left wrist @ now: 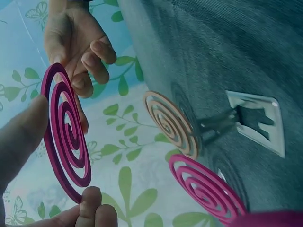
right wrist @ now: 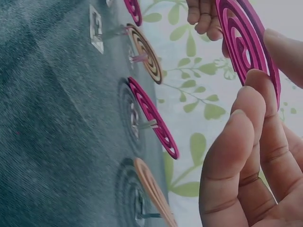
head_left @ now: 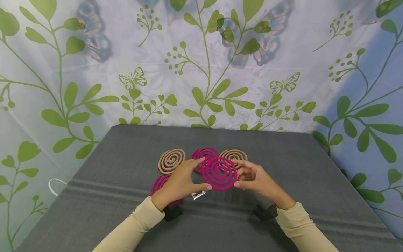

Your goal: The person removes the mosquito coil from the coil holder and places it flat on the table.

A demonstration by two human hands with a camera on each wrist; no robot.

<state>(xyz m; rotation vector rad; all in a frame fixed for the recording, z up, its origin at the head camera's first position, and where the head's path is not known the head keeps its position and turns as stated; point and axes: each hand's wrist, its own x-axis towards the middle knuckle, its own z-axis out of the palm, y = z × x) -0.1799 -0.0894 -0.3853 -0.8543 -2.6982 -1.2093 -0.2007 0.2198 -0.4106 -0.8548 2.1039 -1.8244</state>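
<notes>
In the head view a pink mosquito coil (head_left: 219, 172) is held up above the grey table, its flat spiral facing me. My left hand (head_left: 181, 182) pinches its left side, thumb (left wrist: 28, 135) on one edge and fingertips on another in the left wrist view. My right hand (head_left: 259, 180) holds the right side between thumb and fingers (right wrist: 262, 101). Under the coil, near the left thumb, a bare metal stand (head_left: 198, 195) sits on the cloth. A second pink coil (head_left: 157, 184) is partly hidden beneath the left forearm.
Behind the hands, a brown coil (head_left: 171, 160), another pink coil (head_left: 204, 151) and a second brown coil (head_left: 233, 154) stand in a row, raised on small metal stands. The table (head_left: 126, 140) is covered in grey cloth. A leaf-patterned curtain (head_left: 176, 80) hangs behind it.
</notes>
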